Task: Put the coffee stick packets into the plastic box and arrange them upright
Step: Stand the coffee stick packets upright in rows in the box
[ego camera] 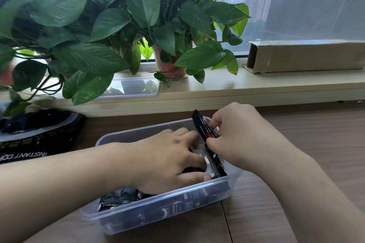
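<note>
Several black-and-red coffee stick packets [204, 130] are being pinched by the right hand [243, 136] at the right wall of the clear rectangular plastic box [122, 133]; the left hand [167, 160], fingers extended, is being rested inside.

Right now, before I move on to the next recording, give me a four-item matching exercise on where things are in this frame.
Things:
1. right hand
2. cardboard box
3. black coffee bag
4. clear lid

Places:
A. windowsill, far right
B. table, far left
C. gripping coffee stick packets over the plastic box
D. windowsill, under plant leaves

Pairs: 1-C, 2-A, 3-B, 4-D
</note>
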Tool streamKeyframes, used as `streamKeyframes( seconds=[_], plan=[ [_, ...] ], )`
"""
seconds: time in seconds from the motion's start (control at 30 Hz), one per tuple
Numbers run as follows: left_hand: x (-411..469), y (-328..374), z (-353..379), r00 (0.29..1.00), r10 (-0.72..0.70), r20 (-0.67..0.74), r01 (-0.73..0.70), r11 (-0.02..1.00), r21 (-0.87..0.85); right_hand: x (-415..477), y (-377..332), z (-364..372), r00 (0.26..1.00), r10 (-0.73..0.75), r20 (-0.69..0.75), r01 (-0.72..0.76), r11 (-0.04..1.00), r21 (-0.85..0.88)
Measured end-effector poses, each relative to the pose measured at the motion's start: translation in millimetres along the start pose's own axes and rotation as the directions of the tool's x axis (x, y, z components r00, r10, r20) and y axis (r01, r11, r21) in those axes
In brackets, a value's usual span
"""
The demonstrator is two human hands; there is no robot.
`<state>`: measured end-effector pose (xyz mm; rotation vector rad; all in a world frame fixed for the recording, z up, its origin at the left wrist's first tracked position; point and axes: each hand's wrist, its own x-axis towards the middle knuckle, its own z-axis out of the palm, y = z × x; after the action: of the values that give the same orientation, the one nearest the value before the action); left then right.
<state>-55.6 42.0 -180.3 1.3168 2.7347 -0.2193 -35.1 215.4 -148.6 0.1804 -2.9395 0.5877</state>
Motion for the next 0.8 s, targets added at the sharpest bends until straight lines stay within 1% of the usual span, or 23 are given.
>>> streamKeyframes(
  seconds=[0.07,0.2,0.33,0.47,0.57,0.63,0.67,0.7,0.73,0.77,0.8],
  plan=[
    [-2.9,0.8,2.5,0.999,-0.034,0.024,0.035,0.999,-0.016,-2.2,-7.0,-1.0,1.000,-0.008,0.018,0.009,0.998,-0.068],
    [-5.4,0.0,7.7,0.999,-0.046,-0.003,0.046,0.995,-0.087,-8.9,-21.4,-3.3,0.995,-0.019,0.097,0.038,0.980,-0.193],
    [-5.4,-3.0,7.9,0.999,-0.041,0.000,0.041,0.992,-0.123,-11.2,-30.8,1.3,0.995,-0.034,0.097,0.065,0.942,-0.330],
    [-4.3,-3.1,8.0,0.999,-0.051,0.009,0.052,0.995,-0.088,-7.8,-31.0,8.6,0.987,-0.101,0.123,0.144,0.896,-0.421],
    [-3.9,-4.5,8.4,0.999,-0.044,-0.013,0.043,0.997,-0.066,-1.8,-22.4,12.6,0.977,-0.145,0.154,0.198,0.879,-0.433],
    [-4.2,-6.7,8.9,0.999,-0.035,-0.028,0.034,0.998,-0.054,3.0,-10.4,11.1,0.964,-0.173,0.202,0.240,0.893,-0.381],
    [-4.3,-7.3,8.8,0.999,-0.036,-0.032,0.034,0.998,-0.047,5.8,-3.5,9.1,0.959,-0.182,0.217,0.245,0.918,-0.314],
    [-4.1,-8.1,9.1,0.999,-0.040,-0.037,0.038,0.998,-0.040,8.8,3.0,6.2,0.965,-0.181,0.191,0.219,0.956,-0.197],
    [-3.9,-8.4,8.7,0.998,-0.043,-0.042,0.042,0.999,-0.031,10.8,8.0,2.5,0.977,-0.166,0.137,0.175,0.983,-0.060],
    [-3.2,-8.4,7.8,0.998,-0.044,-0.051,0.043,0.999,-0.019,13.9,13.2,0.5,0.989,-0.139,0.053,0.136,0.989,0.064],
    [-2.3,-8.0,6.9,0.997,-0.043,-0.064,0.043,0.999,-0.004,17.4,18.5,0.3,0.994,-0.107,-0.034,0.111,0.984,0.139]
  ],
)
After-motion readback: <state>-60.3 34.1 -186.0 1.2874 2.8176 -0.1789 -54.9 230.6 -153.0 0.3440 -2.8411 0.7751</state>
